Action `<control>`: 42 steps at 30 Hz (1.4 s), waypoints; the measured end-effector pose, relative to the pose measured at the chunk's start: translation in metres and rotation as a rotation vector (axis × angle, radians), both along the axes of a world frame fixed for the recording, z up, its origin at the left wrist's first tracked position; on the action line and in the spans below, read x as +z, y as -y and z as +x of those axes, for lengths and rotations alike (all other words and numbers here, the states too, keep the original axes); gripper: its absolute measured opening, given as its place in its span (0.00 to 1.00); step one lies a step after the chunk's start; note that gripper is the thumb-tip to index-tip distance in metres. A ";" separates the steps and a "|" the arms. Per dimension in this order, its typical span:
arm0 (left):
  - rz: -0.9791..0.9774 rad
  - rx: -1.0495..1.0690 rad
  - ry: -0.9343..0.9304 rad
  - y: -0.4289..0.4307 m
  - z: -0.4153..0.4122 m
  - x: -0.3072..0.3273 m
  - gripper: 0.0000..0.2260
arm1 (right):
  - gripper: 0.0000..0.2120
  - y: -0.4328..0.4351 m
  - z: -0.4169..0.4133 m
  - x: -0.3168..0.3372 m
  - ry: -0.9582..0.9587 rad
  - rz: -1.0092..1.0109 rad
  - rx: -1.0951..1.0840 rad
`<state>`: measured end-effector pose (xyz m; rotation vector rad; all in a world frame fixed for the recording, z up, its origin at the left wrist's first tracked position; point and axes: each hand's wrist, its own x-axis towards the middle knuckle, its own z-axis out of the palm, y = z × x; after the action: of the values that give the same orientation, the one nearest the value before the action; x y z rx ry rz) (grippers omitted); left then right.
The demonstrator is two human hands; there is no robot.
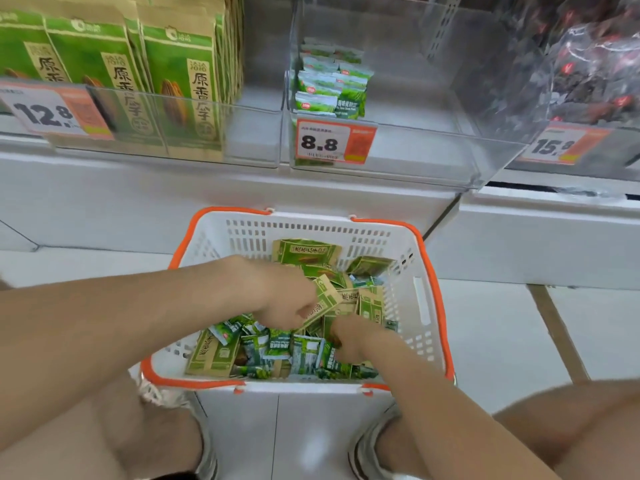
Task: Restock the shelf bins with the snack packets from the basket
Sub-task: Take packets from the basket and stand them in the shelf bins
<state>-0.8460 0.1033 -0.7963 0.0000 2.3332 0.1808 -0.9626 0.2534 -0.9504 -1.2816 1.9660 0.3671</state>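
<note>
The basket (242,233) sits on the floor between the feet (207,455), in front of the shelf (207,202), keeping the lift short. The left hand (284,296) pinches a tan-and-green packet (323,301) at basket centre, tilted up clear of the heap. The right hand (353,341) digs into the small green packets (273,351) at 5 o'clock; its fingers are buried, so its grip cannot be told. The clear bin (415,150) at 12 o'clock has open room right of its stack (329,84). Clear the basket's far rim and the bin's front lip.

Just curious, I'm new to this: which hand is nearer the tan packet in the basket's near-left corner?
Left. The left hand is just beyond the tan packet, to its right; the right hand is much farther right.
</note>
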 end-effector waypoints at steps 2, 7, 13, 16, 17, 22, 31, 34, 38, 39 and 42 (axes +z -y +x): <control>-0.006 0.002 -0.014 0.001 0.001 -0.001 0.13 | 0.14 -0.002 0.009 -0.003 -0.061 0.024 0.064; 0.010 0.023 -0.034 0.004 0.000 0.002 0.13 | 0.12 0.003 0.013 -0.007 -0.020 0.010 0.043; -0.036 0.103 -0.127 0.013 -0.010 0.020 0.13 | 0.18 0.027 -0.014 0.041 0.232 -0.221 -0.283; -0.116 0.185 -0.325 0.030 -0.019 0.049 0.11 | 0.23 0.041 -0.023 0.093 0.490 -0.470 -0.522; -0.131 0.222 -0.403 0.037 -0.021 0.060 0.11 | 0.23 0.044 -0.024 0.111 0.589 -0.543 -0.580; 0.148 0.503 -0.583 0.061 -0.022 0.095 0.10 | 0.22 0.049 -0.031 0.161 0.853 -0.842 -0.689; 0.237 0.537 -0.907 0.065 -0.018 0.117 0.13 | 0.20 0.050 -0.030 0.200 0.816 -1.089 -0.692; 0.111 0.477 -1.225 0.066 -0.022 0.126 0.13 | 0.13 0.054 -0.029 0.226 0.748 -1.274 -0.702; 0.026 0.468 -1.526 0.068 -0.028 0.134 0.05 | 0.11 0.067 -0.033 0.260 0.591 -1.621 -0.755; -0.032 0.458 -1.517 0.070 -0.030 0.134 0.05 | 0.10 0.071 -0.039 0.265 0.506 -1.680 -0.772; -0.146 0.486 -1.389 0.078 -0.038 0.132 0.14 | 0.07 0.088 -0.073 0.277 0.156 -1.627 -0.753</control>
<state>-0.8843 0.0251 -0.6641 -0.7303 3.6852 0.3089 -1.0357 0.1652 -0.6736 -1.0647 2.2875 -1.9477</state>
